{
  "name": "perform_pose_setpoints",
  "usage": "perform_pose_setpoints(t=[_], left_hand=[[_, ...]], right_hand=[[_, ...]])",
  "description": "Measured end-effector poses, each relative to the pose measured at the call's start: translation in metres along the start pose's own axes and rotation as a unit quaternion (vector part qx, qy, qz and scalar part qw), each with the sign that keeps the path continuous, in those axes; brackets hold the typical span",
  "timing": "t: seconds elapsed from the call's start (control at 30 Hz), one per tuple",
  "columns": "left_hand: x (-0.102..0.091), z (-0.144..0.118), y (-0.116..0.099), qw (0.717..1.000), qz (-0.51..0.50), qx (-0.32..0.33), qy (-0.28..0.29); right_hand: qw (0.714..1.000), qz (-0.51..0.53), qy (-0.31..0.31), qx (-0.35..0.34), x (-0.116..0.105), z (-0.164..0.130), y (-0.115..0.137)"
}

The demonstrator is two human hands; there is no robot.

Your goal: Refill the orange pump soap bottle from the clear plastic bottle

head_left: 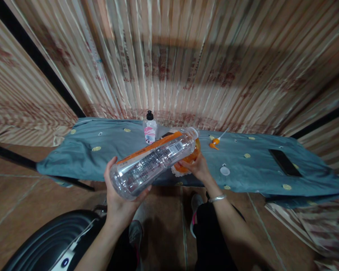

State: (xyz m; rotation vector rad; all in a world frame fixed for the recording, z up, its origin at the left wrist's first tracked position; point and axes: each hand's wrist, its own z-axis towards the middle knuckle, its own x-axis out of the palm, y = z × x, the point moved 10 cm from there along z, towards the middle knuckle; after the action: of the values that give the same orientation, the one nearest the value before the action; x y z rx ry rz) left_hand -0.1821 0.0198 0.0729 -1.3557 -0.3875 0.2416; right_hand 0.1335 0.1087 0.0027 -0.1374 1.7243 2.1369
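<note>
My left hand [120, 207] is wrapped around the base of a large clear plastic bottle [149, 165] with an orange-edged label. The bottle lies tilted, its open mouth to the upper right, over an orange container [197, 149]. My right hand [199, 168], a silver bangle at its wrist, grips that container, whose upper part the bottle hides. Whether liquid is flowing I cannot tell. Right of this hand, an orange spray head [214, 143] with a thin pale tube lies on the cloth. A round white cap [225, 171] sits nearer the edge.
A clear bottle with a black top and pink label [150, 131] stands behind on the teal cloth-covered bench [251, 169]. Toward the right end lies a black phone [285, 162]. Pleated curtains [172, 67] hang behind. A black round stool [51, 237] is at lower left.
</note>
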Motion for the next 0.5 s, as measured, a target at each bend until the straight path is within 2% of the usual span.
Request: perform_pose_setpoints(t=[0.2,0.37,0.5], left_hand=[[0.007,0.001,-0.004,0.998,0.034,0.023,0.043],[0.006,0.0,-0.006,0.997,0.059,0.032,0.039],[0.004,0.0,-0.015,0.991,0.102,0.079,0.027]], right_hand=[[1.0,-0.014,-0.004,0.006,-0.002,0.001,0.0],[1.0,-0.015,-0.001,0.017,-0.001,0.0,-0.001],[1.0,-0.015,-0.007,0.019,-0.002,0.0,-0.001]])
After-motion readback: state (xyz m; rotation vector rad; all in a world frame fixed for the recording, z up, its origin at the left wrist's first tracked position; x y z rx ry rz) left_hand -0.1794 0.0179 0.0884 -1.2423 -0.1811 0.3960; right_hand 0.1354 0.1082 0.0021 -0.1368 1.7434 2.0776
